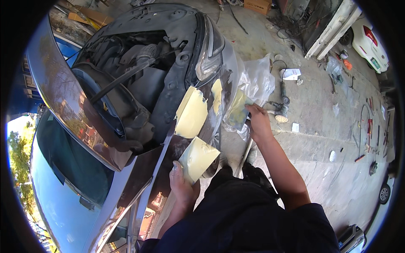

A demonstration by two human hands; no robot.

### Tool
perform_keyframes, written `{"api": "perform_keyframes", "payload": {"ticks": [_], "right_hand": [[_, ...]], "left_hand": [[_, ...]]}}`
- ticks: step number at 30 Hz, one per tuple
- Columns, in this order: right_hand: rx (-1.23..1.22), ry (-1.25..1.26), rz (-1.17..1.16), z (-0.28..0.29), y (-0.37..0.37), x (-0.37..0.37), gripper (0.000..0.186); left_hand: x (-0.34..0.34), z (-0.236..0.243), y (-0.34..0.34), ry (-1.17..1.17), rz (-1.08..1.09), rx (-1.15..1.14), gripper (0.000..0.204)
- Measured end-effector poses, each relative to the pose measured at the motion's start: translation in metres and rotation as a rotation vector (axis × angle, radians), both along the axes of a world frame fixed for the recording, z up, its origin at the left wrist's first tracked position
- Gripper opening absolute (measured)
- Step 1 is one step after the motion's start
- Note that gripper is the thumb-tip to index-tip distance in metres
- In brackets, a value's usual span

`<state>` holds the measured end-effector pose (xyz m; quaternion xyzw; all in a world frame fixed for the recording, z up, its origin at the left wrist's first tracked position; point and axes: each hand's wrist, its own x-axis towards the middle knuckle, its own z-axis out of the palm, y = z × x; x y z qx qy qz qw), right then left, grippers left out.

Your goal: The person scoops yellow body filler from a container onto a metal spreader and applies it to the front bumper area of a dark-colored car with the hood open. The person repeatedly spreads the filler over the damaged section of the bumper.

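In my left hand [181,183] is a square plate [199,157] covered with pale cream paste, held beside the car's dark fender below a large patch of cream paste [190,111]. A smaller cream patch [216,96] lies nearer the headlight [210,57]. My right hand [258,122] grips a thin translucent spreader [238,109] with greenish-yellow smears, just right of the fender, over crumpled clear plastic sheeting [257,80]. The raised hood [57,80] of the car stands at the left, over the open engine bay [130,74].
The windshield [67,152] is at the lower left. On the concrete floor at right lie a grinder-like tool [282,109], papers [291,74], hoses and several tools [369,139]. A cardboard box [256,6] stands at the back; a white car [367,44] is parked at the upper right.
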<state>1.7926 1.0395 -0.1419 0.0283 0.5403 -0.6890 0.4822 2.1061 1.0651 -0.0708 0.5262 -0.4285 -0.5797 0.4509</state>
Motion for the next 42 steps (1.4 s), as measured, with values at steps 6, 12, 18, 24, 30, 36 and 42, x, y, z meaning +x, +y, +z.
{"api": "perform_keyframes", "payload": {"ticks": [6, 12, 18, 24, 30, 36, 42], "right_hand": [[-0.245, 0.473, 0.226, 0.074, 0.068, 0.038, 0.026], [-0.373, 1.317, 0.324, 0.122, 0.094, 0.046, 0.038], [-0.313, 1.627, 0.488, 0.102, 0.101, 0.064, 0.053], [-0.401, 1.676, 0.630, 0.085, 0.106, 0.058, 0.056], [-0.210, 0.561, 0.453, -0.005, 0.096, 0.061, 0.033], [-0.029, 0.190, 0.132, -0.128, 0.037, 0.069, 0.025], [0.122, 0.348, 0.076, -0.171, -0.015, 0.095, 0.022]], "left_hand": [[-0.029, -0.012, -0.025, 0.372, -0.154, 0.168, 0.060], [-0.041, -0.022, -0.020, -0.013, -0.235, -0.113, 0.059], [-0.084, 0.018, -0.009, 0.201, -0.177, -0.021, 0.059], [-0.069, -0.001, -0.018, -0.107, -0.067, -0.065, 0.055], [-0.023, 0.013, -0.041, -1.249, -0.036, -1.040, 0.079], [0.028, 0.010, -0.046, -1.405, 0.037, -1.031, 0.068], [0.090, -0.011, -0.058, -1.387, 0.039, -1.095, 0.076]]}}
